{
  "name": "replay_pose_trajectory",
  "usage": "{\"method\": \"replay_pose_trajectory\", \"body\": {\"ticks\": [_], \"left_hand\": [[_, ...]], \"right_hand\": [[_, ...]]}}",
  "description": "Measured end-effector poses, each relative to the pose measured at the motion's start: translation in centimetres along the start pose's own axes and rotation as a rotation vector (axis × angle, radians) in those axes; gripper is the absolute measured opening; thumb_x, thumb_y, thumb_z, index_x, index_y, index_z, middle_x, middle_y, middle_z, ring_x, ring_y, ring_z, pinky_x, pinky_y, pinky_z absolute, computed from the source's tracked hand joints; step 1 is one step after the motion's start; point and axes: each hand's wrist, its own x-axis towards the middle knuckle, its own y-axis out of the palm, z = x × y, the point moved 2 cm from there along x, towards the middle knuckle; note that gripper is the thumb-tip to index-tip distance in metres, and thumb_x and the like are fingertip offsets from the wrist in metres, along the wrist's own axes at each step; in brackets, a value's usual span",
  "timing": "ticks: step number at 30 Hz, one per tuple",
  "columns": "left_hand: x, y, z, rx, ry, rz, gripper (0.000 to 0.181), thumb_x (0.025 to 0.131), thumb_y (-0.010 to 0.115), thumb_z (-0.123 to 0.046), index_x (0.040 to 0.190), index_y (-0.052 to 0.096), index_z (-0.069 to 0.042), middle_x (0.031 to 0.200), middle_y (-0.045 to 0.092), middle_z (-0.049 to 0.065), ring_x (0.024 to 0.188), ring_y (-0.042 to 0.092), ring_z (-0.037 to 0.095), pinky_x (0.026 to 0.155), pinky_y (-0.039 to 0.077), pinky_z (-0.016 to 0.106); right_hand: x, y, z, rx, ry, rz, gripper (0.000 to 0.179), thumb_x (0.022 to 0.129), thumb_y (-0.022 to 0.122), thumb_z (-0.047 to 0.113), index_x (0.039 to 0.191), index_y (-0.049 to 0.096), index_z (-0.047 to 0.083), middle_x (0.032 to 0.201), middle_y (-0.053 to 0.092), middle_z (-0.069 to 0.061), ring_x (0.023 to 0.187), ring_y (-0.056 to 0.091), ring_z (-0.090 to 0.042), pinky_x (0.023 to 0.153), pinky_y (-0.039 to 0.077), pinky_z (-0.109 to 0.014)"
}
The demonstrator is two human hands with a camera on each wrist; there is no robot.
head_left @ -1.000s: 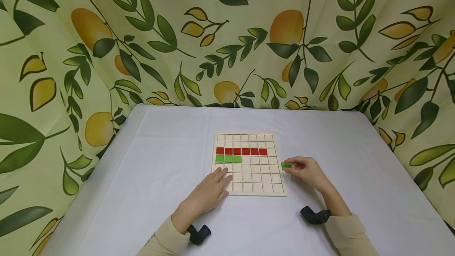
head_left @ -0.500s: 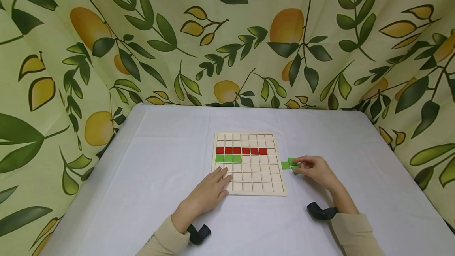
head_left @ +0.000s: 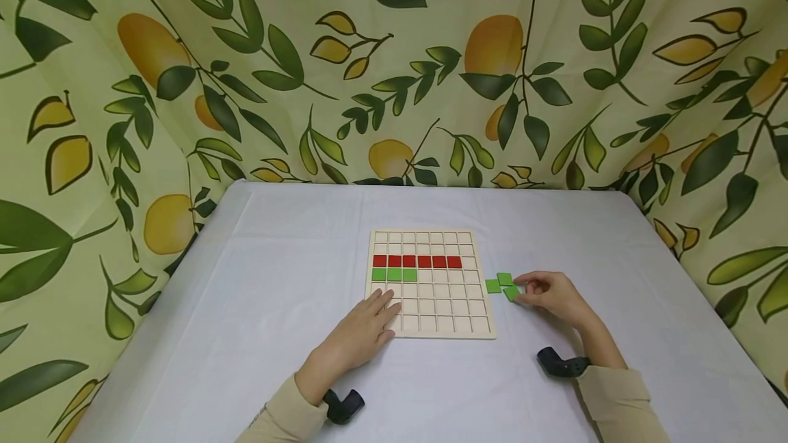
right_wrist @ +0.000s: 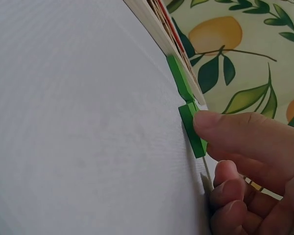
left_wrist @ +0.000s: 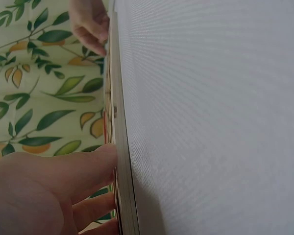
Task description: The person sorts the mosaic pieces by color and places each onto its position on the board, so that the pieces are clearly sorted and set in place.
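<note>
Right hand (head_left: 550,294) fingertips pinch the nearest of three loose green tiles (head_left: 511,293), flat on the white tablecloth (head_left: 246,292) just right of the wooden grid board (head_left: 431,313). Left hand (head_left: 363,330) lies flat, fingers relaxed, on the board's near-left corner (holding nothing). Board carries a red row (head_left: 416,262) and three green tiles (head_left: 394,275).
</note>
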Motion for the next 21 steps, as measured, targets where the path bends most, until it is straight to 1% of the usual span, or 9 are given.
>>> {"method": "replay_pose_trajectory", "body": {"ticks": [7, 15, 21], "left_hand": [[-0.02, -0.08, -0.04, -0.014, -0.003, 0.000, 0.046, 0.098, 0.053, -0.021, 0.142, 0.047, -0.007, 0.155, 0.038, 0.015, 0.146, 0.032, 0.036, 0.117, 0.034, 0.052], [0.07, 0.12, 0.14, -0.008, -0.014, 0.006, 0.046, 0.099, 0.052, -0.022, 0.142, 0.046, -0.008, 0.156, 0.037, 0.014, 0.147, 0.031, 0.035, 0.118, 0.033, 0.051], [0.12, 0.18, 0.15, -0.012, -0.015, 0.007, 0.046, 0.099, 0.051, -0.022, 0.142, 0.046, -0.008, 0.156, 0.036, 0.014, 0.147, 0.031, 0.035, 0.119, 0.032, 0.051]], "right_hand": [[-0.04, 0.08, -0.04, -0.010, 0.026, 0.013, 0.040, 0.076, 0.076, 0.004, 0.110, 0.064, -0.013, 0.071, 0.053, -0.001, 0.057, 0.043, -0.001, 0.048, 0.041, -0.018], [-0.01, 0.10, -0.11, -0.010, 0.008, 0.021, 0.038, 0.076, 0.077, 0.003, 0.108, 0.065, -0.013, 0.071, 0.053, -0.001, 0.056, 0.042, -0.001, 0.047, 0.041, -0.018], [-0.05, 0.07, -0.22, -0.037, 0.009, 0.013, 0.035, 0.075, 0.078, 0.004, 0.104, 0.066, -0.011, 0.071, 0.052, -0.001, 0.057, 0.043, -0.002, 0.048, 0.041, -0.018]]}}
